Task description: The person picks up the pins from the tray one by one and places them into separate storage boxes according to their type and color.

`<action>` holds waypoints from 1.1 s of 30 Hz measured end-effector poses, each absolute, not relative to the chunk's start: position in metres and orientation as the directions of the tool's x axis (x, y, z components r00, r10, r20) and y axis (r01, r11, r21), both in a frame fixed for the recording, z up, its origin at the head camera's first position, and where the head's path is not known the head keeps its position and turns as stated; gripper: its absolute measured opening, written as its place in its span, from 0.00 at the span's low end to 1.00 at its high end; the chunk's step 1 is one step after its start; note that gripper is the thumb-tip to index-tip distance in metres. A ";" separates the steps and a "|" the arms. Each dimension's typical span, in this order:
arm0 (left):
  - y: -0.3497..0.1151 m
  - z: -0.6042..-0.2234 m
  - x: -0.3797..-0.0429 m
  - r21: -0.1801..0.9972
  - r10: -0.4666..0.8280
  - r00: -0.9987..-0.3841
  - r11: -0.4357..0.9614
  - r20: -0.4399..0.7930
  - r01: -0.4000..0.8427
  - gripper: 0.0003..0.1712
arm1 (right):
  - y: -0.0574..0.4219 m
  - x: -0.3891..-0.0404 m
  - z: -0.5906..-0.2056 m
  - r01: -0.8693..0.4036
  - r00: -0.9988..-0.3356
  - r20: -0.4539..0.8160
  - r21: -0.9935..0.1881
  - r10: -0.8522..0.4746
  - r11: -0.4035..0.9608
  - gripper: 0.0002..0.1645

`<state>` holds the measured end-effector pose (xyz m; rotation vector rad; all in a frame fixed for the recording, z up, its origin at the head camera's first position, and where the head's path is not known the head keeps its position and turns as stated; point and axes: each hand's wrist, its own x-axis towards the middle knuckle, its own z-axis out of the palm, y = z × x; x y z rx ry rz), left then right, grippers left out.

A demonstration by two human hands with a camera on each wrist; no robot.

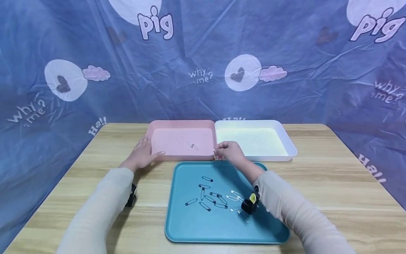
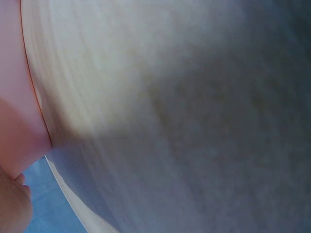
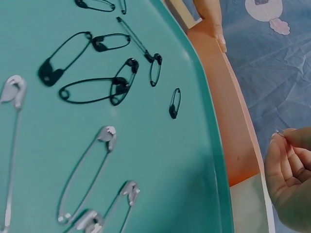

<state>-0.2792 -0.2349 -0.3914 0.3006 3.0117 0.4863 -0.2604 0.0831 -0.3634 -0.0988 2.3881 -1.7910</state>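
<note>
With thumb and fingertips my right hand (image 1: 231, 153) pinches a silver safety pin (image 1: 215, 154), held at the front where the pink tray (image 1: 171, 135) meets the white tray (image 1: 253, 139). Fingers mostly straight, my left hand (image 1: 142, 155) rests on the pink tray's front left corner, the thumb along its front rim. Inside the pink tray lie silver safety pins (image 1: 192, 145), close together. On the teal tray (image 1: 190, 229), below my right forearm, black safety pins (image 1: 204, 206) are scattered left and centre. Silver safety pins (image 3: 87, 174) lie toward its right side, partly hidden by the wrist camera.
The pink and white trays stand side by side at the back of the wooden table (image 1: 333, 183), with the teal tray in front of them. A blue printed cloth (image 1: 196, 95) hangs behind the table's far edge.
</note>
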 end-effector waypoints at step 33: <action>-0.234 -0.388 -0.279 0.298 0.202 -0.978 0.938 -0.059 0.176 0.56 | 0.047 -0.301 -0.367 0.037 -0.997 -0.050 -0.978 -0.058 0.204 0.06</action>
